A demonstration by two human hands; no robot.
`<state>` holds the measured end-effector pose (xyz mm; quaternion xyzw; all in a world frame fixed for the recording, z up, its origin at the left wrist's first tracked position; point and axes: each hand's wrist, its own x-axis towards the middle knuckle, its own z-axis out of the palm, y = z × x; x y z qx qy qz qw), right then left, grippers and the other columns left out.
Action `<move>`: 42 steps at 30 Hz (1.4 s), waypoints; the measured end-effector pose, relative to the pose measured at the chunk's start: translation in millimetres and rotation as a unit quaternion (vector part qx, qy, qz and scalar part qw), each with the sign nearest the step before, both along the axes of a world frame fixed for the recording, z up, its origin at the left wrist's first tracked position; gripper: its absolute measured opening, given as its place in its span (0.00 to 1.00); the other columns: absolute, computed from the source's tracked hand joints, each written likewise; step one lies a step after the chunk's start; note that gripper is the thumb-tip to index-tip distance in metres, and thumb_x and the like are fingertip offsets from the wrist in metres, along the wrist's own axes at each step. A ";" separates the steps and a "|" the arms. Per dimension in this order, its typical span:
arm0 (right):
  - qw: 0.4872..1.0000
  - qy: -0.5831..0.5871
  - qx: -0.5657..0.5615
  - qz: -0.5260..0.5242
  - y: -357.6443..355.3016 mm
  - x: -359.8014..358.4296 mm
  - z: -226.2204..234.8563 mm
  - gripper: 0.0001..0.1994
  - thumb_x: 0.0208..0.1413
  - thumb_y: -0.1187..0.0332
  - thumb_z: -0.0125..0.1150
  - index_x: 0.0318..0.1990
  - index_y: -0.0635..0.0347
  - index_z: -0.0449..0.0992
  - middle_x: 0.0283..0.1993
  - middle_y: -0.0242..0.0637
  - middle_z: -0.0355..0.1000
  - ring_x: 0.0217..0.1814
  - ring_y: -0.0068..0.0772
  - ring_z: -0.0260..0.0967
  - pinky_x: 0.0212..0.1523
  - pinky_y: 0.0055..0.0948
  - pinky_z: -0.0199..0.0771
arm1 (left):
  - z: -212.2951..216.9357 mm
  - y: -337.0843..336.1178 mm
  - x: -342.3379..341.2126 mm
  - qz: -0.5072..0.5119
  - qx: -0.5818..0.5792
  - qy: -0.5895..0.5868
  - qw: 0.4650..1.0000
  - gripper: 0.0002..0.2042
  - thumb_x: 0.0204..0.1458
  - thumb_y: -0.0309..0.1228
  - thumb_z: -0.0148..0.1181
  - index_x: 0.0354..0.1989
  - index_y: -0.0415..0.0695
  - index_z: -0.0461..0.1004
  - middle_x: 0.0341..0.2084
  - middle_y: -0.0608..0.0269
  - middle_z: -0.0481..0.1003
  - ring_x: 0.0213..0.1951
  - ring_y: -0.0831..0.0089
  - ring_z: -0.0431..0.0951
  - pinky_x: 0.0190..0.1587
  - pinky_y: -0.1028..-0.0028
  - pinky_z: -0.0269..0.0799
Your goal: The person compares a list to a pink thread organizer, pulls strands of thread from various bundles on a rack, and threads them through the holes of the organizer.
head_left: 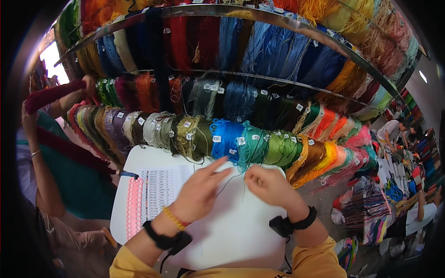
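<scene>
Over the white tabletop (250, 222), my left hand (197, 192) has its fingers stretched out and apart, pointing towards the bright blue thread skeins (225, 136). To its right, my right hand (269, 186) is closed, fingertips pinched together at a thin dark thread (224, 186). The thread droops from these fingertips towards the left hand; its far end is hard to follow. Just beyond the fingertips hang teal thread skeins (250, 143) and green thread skeins (282, 150), with small white tags on them.
A pink scalloped strip (135, 206) lies beside a printed chart (160, 190) on the table's left. Behind are curved metal rails (273, 18) hung with many-coloured skeins. At left a person holds up a dark red skein (55, 95); other people (394, 134) work at right.
</scene>
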<state>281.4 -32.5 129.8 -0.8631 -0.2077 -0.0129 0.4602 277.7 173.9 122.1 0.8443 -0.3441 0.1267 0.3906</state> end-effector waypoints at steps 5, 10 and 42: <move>0.989 0.033 -0.059 0.133 9.0 -55.6 33.2 0.03 0.46 0.71 0.51 0.27 0.59 0.67 0.20 0.39 0.65 0.22 0.42 0.65 0.22 0.31 0.64 | -11.8 -19.5 -9.6 -0.119 0.037 -0.049 0.991 0.19 0.36 0.18 0.51 0.42 0.44 0.67 0.41 0.61 0.68 0.35 0.64 0.69 0.37 0.71 0.64; 0.965 0.073 -0.095 0.232 -3.3 -81.0 60.7 0.03 0.47 0.70 0.50 0.28 0.58 0.67 0.22 0.37 0.66 0.22 0.41 0.65 0.22 0.30 0.65 | 11.8 32.6 -70.2 -0.125 0.119 0.047 0.984 0.12 0.40 0.23 0.53 0.37 0.46 0.68 0.33 0.64 0.69 0.34 0.68 0.70 0.35 0.71 0.65; 0.921 -0.152 0.007 0.360 278.0 -97.2 84.0 0.05 0.45 0.69 0.51 0.26 0.60 0.68 0.23 0.41 0.68 0.25 0.44 0.67 0.26 0.35 0.66 | 93.2 228.1 -184.9 0.087 -0.291 0.354 0.884 0.17 0.48 0.24 0.52 0.48 0.36 0.62 0.26 0.68 0.69 0.25 0.87 0.67 0.27 0.85 0.63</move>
